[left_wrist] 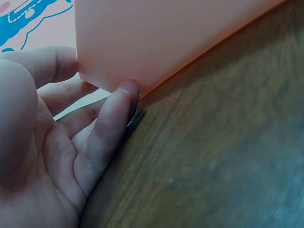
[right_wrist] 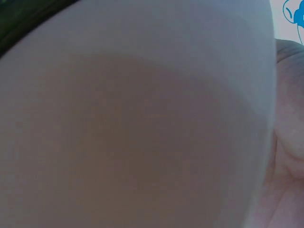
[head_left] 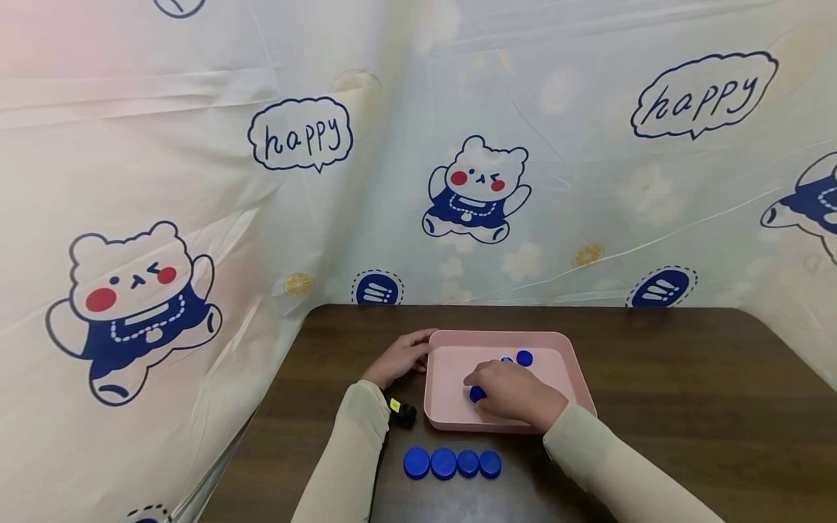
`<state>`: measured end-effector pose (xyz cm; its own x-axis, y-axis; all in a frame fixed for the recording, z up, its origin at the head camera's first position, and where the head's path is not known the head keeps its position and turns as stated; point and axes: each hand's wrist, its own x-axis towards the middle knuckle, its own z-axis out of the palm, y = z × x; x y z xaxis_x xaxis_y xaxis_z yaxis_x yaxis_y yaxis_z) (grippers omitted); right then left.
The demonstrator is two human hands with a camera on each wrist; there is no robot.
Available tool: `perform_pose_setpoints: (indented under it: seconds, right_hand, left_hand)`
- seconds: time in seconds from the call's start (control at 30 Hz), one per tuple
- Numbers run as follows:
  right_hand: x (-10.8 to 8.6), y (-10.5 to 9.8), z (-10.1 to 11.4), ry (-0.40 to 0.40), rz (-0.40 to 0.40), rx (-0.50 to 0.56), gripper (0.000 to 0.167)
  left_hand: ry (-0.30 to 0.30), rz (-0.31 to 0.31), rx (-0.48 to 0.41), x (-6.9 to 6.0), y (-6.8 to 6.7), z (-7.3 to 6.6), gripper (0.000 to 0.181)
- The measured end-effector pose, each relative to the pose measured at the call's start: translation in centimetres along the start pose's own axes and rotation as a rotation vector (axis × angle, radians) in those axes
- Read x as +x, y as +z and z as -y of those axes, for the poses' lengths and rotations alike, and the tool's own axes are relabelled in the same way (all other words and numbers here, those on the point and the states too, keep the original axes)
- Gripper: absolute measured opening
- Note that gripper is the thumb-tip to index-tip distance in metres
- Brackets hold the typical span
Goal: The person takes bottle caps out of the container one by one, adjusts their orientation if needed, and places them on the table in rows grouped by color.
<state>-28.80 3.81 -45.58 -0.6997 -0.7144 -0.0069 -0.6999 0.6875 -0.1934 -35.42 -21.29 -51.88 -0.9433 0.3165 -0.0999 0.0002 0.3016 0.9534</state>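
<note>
A shallow pink tray [head_left: 451, 421] lies on the table. My left hand [head_left: 400, 357] touches the tray's outer left side near the far corner; in the left wrist view, the fingers of that hand [left_wrist: 61, 137] rest loosely against the tray's corner [left_wrist: 118, 52]. Inside the tray, my right hand [head_left: 516, 396] pinches a blue bottle cap [head_left: 477, 393] between index finger and thumb, partly hiding it. Beyond this hand lie another blue cap [head_left: 524, 358] and a partly covered blue-and-white one [head_left: 506, 359]. A blurred pale surface covers most of the right wrist view, leaving only the palm's edge [right_wrist: 289, 156].
In front of the tray, several blue caps [head_left: 443, 463] stand in a row, larger ones at the left. A small black object with a yellow label [head_left: 404, 414] sits by the left sleeve. Behind the brown wooden table [head_left: 667, 392] hangs a printed curtain [head_left: 562, 181].
</note>
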Motion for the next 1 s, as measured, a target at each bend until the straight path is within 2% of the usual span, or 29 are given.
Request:
perform_pose_setpoints:
  seconds: [0.33,0.53,0.8,1.0]
  right_hand:
    - [-0.1,0.74,-0.3,-0.061,-0.031,-0.016,0.025]
    - [-0.15,0.88,-0.49,-0.092,-0.035,-0.01,0.02]
    - [-0.04,0.7,-0.37,-0.097,-0.009,0.008,0.023]
    - [-0.02,0.84,-0.37,-0.091,-0.042,0.008,0.025]
  left_hand:
    - [-0.011,0.021,-0.026,0.17,0.43,-0.01,0.044]
    - [0.004,0.01,-0.024,0.26,0.46,-0.02,0.044]
    - [-0.001,0.0,-0.009,0.01,0.23,-0.09,0.045]
    - [0.011,0.002,-0.005,-0.11,0.01,-0.35,0.046]
